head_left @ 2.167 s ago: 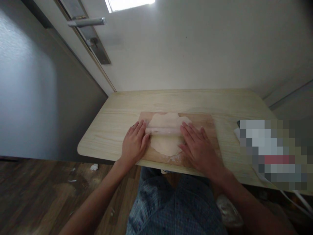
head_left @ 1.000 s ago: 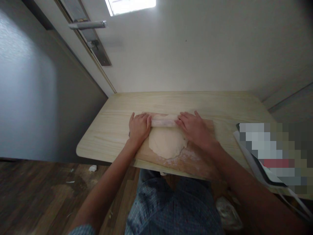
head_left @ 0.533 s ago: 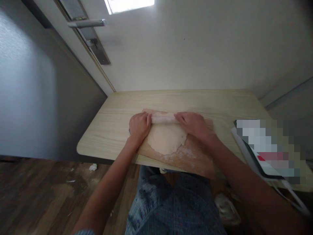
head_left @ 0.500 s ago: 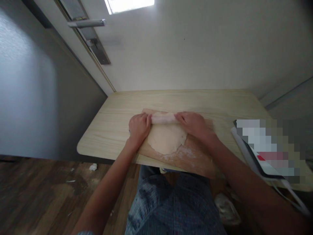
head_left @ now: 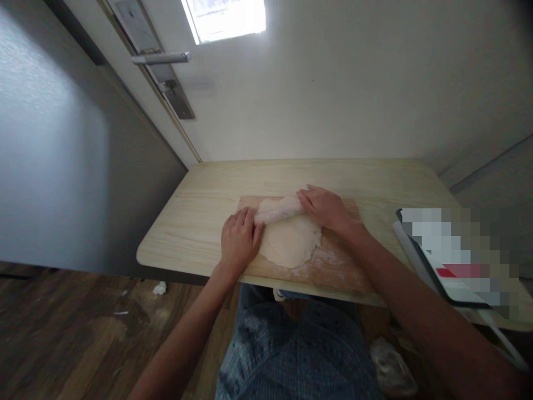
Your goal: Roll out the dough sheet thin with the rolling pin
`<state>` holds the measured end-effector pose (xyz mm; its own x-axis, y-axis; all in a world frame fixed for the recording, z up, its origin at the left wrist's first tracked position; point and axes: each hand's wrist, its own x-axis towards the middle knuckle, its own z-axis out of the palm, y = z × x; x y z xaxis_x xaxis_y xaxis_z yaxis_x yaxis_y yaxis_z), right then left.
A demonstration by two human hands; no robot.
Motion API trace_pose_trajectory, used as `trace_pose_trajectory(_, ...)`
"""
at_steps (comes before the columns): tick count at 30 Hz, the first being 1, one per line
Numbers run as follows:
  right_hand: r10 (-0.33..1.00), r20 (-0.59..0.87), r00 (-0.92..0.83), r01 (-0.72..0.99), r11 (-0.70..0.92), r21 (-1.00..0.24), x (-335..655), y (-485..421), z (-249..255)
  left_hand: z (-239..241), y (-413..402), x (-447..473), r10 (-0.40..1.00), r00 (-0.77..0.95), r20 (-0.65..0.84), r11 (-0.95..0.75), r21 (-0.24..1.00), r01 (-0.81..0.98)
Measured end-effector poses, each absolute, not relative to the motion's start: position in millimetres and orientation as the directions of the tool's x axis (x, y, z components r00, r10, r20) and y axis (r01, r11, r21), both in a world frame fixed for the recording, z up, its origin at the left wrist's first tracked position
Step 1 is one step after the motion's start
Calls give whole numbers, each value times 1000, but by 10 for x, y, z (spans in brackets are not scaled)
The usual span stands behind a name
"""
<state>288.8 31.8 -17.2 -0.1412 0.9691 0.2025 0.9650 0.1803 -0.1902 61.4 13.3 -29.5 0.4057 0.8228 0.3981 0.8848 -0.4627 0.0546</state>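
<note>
A pale, floury rolling pin (head_left: pixel 278 211) lies across the upper part of a flat sheet of dough (head_left: pixel 289 243). It slants, with its right end farther from me. My left hand (head_left: pixel 240 236) is closed over the left end, fingers bent forward. Around the right end my right hand (head_left: pixel 322 207) is wrapped, with a finger sticking out. Both hands hide the pin's ends. Under the dough is a brown wooden board (head_left: pixel 345 264), dusted with flour on its near right part. The dough's edge is ragged on the right.
The board rests on a light wooden table (head_left: pixel 175 222) against a white door with a metal handle (head_left: pixel 162 58). A tablet-like device (head_left: pixel 428 266), partly blurred out, lies at the right with a white cable. Below stands a plastic bag (head_left: pixel 391 366); white scraps (head_left: pixel 159 288) litter the floor.
The rolling pin has turned from nearly level to slanted, its left end nearer me. My left hand has come nearer, with its fingers stretched more forward. The view has tilted slightly upward.
</note>
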Motion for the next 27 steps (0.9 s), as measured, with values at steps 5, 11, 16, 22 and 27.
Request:
trace_pose_trajectory(5, 937, 307, -169, 943, 244, -226, 2911, -34, -258, -258, 159, 612, 811, 424, 403, -492, 76, 867)
trace_pose_trajectory(11, 901, 380, -211, 928, 307, -212, 2970, -381, -350, -207, 158, 513, 776, 528, 344, -576, 45, 817)
trace_pose_trajectory(16, 880, 323, -347, 919, 388, -71, 3078, -405, -210, -26, 304, 400, 648, 756, 89, -754, -65, 654)
trace_pose_trajectory(22, 892, 235, -387, 915, 403, -24, 3304, -276, -65, 171, 544, 603, 522, 852, -32, -846, -149, 512)
trace_pose_trajectory(27, 921, 149, -360, 901, 385, -200, 3370, -120, -107, 56, 771, 786, 538, 839, 80, -842, 12, 539)
